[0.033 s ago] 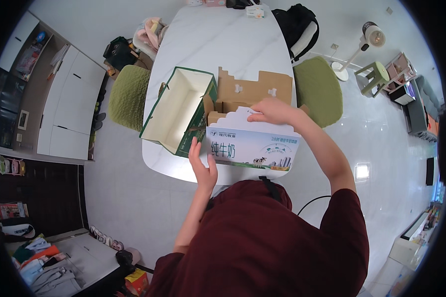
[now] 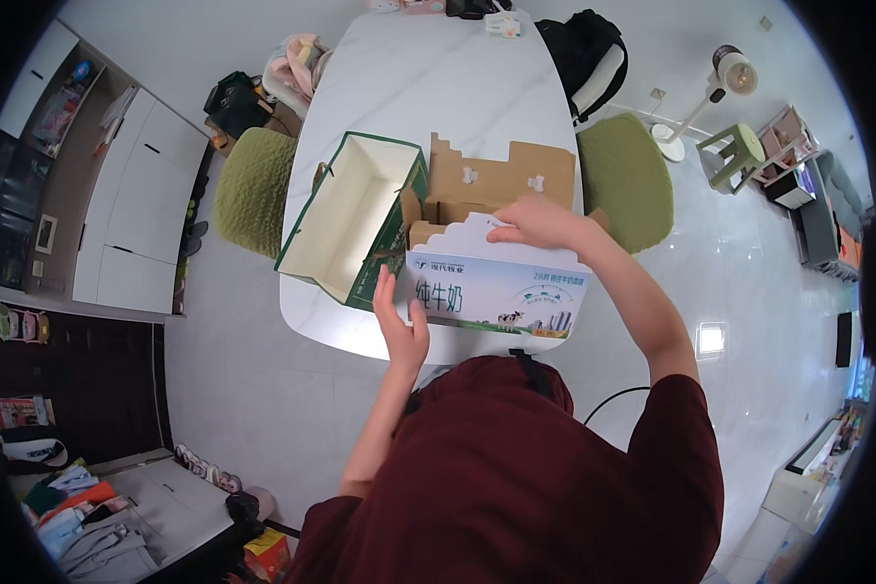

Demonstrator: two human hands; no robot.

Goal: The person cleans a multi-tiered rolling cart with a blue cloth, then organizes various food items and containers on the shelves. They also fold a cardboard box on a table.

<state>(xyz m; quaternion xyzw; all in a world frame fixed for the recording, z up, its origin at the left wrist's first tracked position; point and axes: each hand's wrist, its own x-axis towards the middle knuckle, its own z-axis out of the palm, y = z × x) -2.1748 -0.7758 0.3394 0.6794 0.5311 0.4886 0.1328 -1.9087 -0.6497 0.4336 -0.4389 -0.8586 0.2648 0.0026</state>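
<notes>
On the near end of the table stands a milk carton box (image 2: pixel 501 292) of cardboard, blue and white with a cow picture on its front. Its brown lid is folded back and its front flap stands up. My right hand (image 2: pixel 543 223) lies over the top of that flap, the thumb in front and the other fingers partly hidden behind it. At the box's left front corner my left hand (image 2: pixel 402 326) is open, fingers stretched upward; whether it touches the cardboard I cannot tell. Left of the box is an open green paper bag (image 2: pixel 355 195), white inside.
The white marbled table (image 2: pixel 438 73) stretches away from me. Green-covered chairs flank it, one on the left (image 2: pixel 253 190) and one on the right (image 2: pixel 625 180). A dark backpack (image 2: pixel 582 54) hangs at the far right, and small items sit at the far end.
</notes>
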